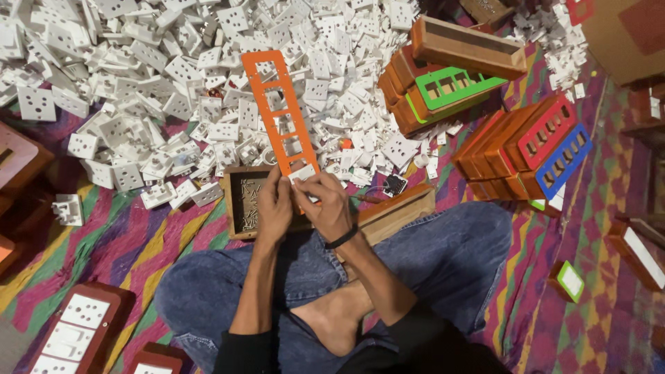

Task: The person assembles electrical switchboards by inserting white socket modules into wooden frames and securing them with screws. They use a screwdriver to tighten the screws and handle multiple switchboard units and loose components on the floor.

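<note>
Person sits cross-legged on the floor, patterned mat (159, 239) under them. Both hands meet at frame centre, at the near end of a long orange plate (280, 114) w/ a row of rectangular cut-outs.

Key relation: the orange plate's long axis runs from the hands away toward approx 11–12 o'clock, tilted a bit left at the far end. Its near end is right at the fingertips; the far end hangs over the pile of white socket parts (166, 83), prob. not resting on it, can't tell for sure.

Left hand (275, 208): fingers curled, pinching the plate's lower left edge from the 9 o'clock side. Right hand (325, 206): fingers pressed onto a small white module (303, 173) sitting at the plate's last cut-out, thumb beneath; black band on that wrist. Hands nearly touch each other. The right hand is the one on the module, the left only steadies.

Just beyond and below the hands, approx 10 o'clock: an open wooden box (235, 208) w/ loose screws inside, partly hidden by the left hand. At 2 o'clock, well apart: stacked wooden boxes (485, 149) w/ green, red & blue plates. At 7 o'clock near the knee: a finished board w/ white sockets (73, 329).
</note>
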